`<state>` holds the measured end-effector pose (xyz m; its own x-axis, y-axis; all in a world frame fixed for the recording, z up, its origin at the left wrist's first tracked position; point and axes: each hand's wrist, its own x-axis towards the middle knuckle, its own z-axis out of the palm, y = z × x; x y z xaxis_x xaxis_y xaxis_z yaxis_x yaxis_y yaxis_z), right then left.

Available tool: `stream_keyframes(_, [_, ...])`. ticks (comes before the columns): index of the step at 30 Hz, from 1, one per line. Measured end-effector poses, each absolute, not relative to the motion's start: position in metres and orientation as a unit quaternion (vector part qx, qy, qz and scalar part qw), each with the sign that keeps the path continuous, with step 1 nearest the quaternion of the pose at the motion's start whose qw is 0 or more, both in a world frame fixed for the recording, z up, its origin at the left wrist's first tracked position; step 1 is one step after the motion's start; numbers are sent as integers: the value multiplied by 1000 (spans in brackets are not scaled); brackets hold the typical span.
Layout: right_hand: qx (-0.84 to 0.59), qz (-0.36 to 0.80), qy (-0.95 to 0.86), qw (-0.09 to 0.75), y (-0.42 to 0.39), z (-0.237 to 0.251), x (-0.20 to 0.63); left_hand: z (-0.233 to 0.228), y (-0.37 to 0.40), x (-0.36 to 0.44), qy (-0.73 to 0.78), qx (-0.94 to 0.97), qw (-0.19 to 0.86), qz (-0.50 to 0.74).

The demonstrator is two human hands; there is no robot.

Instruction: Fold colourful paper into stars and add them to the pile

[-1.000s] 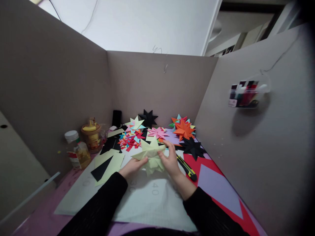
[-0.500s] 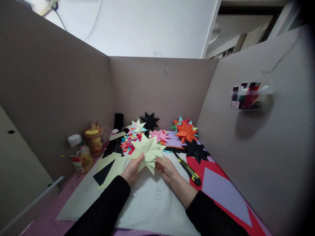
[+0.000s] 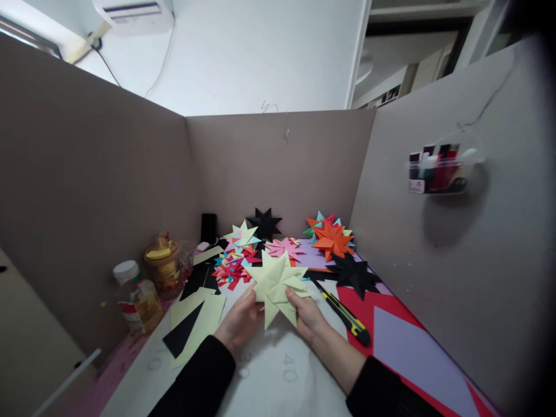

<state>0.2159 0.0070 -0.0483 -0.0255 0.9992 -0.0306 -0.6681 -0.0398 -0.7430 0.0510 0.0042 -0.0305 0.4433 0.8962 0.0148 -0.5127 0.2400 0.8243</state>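
Note:
A pale yellow folded paper star [image 3: 278, 282] is held upright above the white cutting mat [image 3: 269, 376]. My left hand [image 3: 240, 319] grips its lower left points and my right hand [image 3: 307, 315] grips its lower right points. Behind it lie finished stars: a multicoloured pile [image 3: 231, 267], a pink one [image 3: 284, 248], an orange one [image 3: 332, 240] and two black ones [image 3: 264, 222] [image 3: 356, 274].
A yellow-black utility knife [image 3: 345, 315] lies right of my right hand on red and lilac paper sheets [image 3: 408, 347]. Yellow and black paper pieces [image 3: 195, 313], a glue bottle [image 3: 136, 295] and a jar [image 3: 163, 266] sit left. Grey partition walls [image 3: 278, 168] enclose the desk.
Both hands lifted the yellow star off the mat and turned it upright to face me. The view tilted slightly upward.

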Motion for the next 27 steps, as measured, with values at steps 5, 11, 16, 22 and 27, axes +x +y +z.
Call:
stream_keyframes(5, [-309, 657, -357, 587, 11, -50, 231, -24, 11, 35, 300, 446, 705, 462])
stream_keyframes(11, [-312, 640, -459, 531, 6, -50, 229, -41, 9, 42, 373, 495, 677, 397])
stream_keyframes(16, [-428, 335, -537, 645, 11, -48, 240, -41, 11, 41, 444, 572, 534, 436])
stream_keyframes(22, [-374, -100, -696, 605, -9, -32, 246, -26, 2, 42, 372, 739, 374, 420])
stream_keyframes(27, [-329, -140, -740, 570, -20, -28, 238, -34, 3, 43, 353, 766, 340, 417])
